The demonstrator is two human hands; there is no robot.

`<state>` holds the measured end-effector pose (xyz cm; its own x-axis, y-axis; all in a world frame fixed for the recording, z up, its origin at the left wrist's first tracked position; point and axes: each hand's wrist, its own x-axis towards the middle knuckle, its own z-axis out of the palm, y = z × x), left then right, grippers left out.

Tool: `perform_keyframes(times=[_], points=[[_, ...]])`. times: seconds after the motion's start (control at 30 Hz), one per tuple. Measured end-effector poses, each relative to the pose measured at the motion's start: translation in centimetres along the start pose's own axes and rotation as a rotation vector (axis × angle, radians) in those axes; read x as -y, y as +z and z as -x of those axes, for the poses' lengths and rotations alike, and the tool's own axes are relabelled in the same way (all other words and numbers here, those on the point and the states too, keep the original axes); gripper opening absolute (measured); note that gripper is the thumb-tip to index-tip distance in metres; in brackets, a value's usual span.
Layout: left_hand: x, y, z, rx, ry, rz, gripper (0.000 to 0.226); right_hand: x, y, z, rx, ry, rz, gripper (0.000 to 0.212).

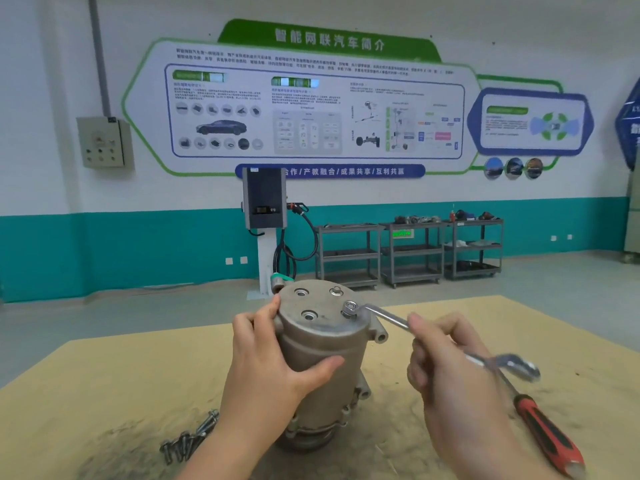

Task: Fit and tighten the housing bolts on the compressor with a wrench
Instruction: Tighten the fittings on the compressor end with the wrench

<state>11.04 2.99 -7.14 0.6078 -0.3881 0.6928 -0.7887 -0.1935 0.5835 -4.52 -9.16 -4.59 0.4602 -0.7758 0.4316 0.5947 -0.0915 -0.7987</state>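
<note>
Compressor [320, 355] upright at centre of desk [104, 393], flat end cap up. Wrench [381, 315]: ring end seated on bolt [349, 308] at cap's right edge. Right hand [446, 362] curled round wrench shank; far end blurred. Left hand [273, 362] grips compressor body, thumb across its front. Spare bolts [188, 439] lie in a loose pile at front left, maybe five. Red-handled tool [547, 434] on desk, right.
</note>
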Motion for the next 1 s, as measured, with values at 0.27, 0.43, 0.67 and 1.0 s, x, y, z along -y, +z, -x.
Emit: perform_keyframes(times=[0.27, 0.43, 0.67, 1.0], points=[[0.8, 0.8, -0.5, -0.098, -0.013, 0.063, 0.046, 1.9, 7.6, -0.3, 0.581, -0.833, 1.026, 0.014], [1.1, 0.0, -0.3, -0.079, 0.031, 0.038, 0.084, 3.8, 13.4, -4.7, 0.853, -0.434, 1.317, 0.015], [0.1, -0.1, 0.1, -0.017, 0.021, 0.034, 0.123, 3.1, 12.3, -13.1, 0.606, 0.558, 0.803, 0.017], [0.1, -0.5, 0.1, 0.027, -0.009, -0.037, 0.127, 1.7, -1.4, -7.6, 0.219, 0.708, -0.368, 0.014]])
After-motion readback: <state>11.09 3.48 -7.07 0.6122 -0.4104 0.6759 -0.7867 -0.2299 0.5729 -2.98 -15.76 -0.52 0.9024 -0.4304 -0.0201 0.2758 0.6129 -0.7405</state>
